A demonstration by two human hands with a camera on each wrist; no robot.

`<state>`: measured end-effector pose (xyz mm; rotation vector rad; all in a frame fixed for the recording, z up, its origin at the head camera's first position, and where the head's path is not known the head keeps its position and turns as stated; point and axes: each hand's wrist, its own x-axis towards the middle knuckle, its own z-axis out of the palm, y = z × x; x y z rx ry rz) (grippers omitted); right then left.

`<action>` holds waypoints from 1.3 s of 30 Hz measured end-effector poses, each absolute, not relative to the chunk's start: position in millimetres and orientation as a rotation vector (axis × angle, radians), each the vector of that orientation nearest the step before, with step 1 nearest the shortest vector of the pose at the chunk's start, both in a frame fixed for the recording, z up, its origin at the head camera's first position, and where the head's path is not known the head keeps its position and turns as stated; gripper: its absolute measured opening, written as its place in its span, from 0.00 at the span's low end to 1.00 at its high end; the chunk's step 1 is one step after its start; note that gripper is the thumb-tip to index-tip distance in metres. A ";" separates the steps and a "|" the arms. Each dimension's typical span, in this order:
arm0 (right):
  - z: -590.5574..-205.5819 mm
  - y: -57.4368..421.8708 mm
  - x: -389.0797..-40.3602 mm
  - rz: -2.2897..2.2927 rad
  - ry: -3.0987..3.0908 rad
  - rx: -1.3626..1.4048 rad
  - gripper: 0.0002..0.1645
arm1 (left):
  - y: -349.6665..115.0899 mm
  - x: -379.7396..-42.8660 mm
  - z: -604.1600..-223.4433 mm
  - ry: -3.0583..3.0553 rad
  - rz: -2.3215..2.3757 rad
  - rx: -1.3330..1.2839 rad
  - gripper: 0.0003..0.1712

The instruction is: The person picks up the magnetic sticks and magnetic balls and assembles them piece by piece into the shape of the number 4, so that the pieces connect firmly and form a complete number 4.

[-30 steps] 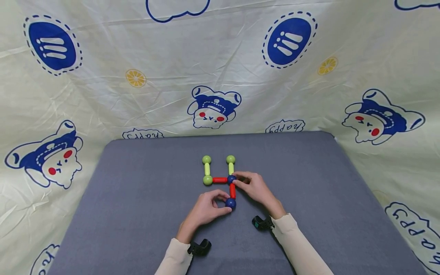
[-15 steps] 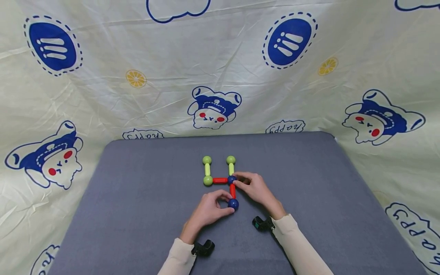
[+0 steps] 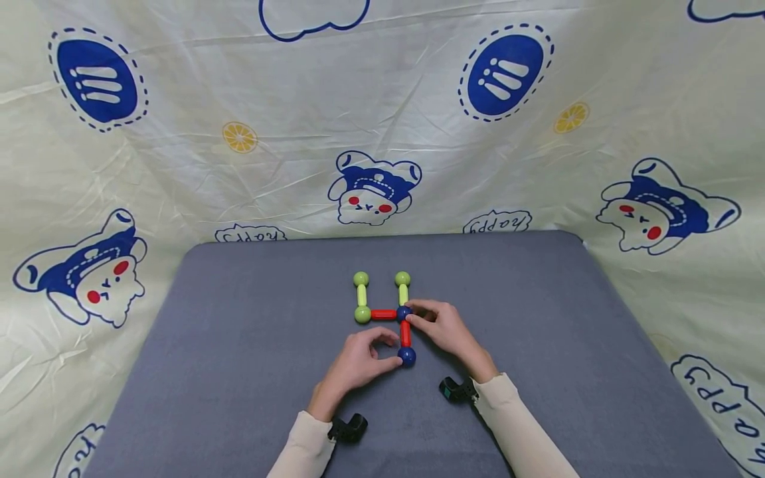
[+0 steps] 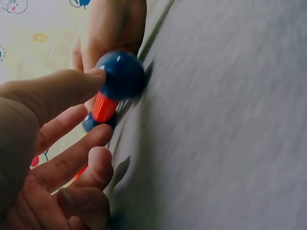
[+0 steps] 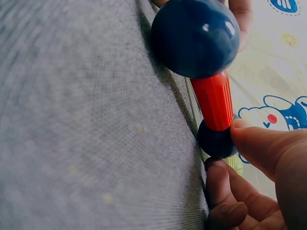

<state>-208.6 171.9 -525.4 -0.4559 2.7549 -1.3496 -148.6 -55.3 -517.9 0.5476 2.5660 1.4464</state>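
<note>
A figure of balls and rods lies on the table. My right hand (image 3: pixel 442 326) pinches its middle blue ball (image 5: pixel 218 140) between thumb and fingers. From that ball a red rod (image 3: pixel 406 334) runs toward me to the near blue ball (image 3: pixel 407 356). My left hand (image 3: pixel 358 360) is beside this near ball, its thumb tip right at the ball and its other fingers spread away from it. Another red rod (image 3: pixel 384 315) leads left to a green ball (image 3: pixel 362 314). Two light green rods, the left (image 3: pixel 361 295) and the right (image 3: pixel 403 294), point away from me, each ending in a green ball.
The grey cloth-covered table (image 3: pixel 269 285) reaches back to a printed curtain (image 3: pixel 287 119). Black wrist cameras sit on both wrists, the left one (image 3: pixel 349 428) and the right one (image 3: pixel 457 390), low over the cloth.
The near blue ball shifted slightly right, straightening its red rod, with my left hand on it. My left fingers have since come off the ball and the hand drew back left. My right hand stayed put.
</note>
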 end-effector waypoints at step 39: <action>-519.4 164.4 -221.0 -1.294 2.752 -0.477 0.16 | -96.2 -200.3 -516.7 2.885 1.508 0.186 0.14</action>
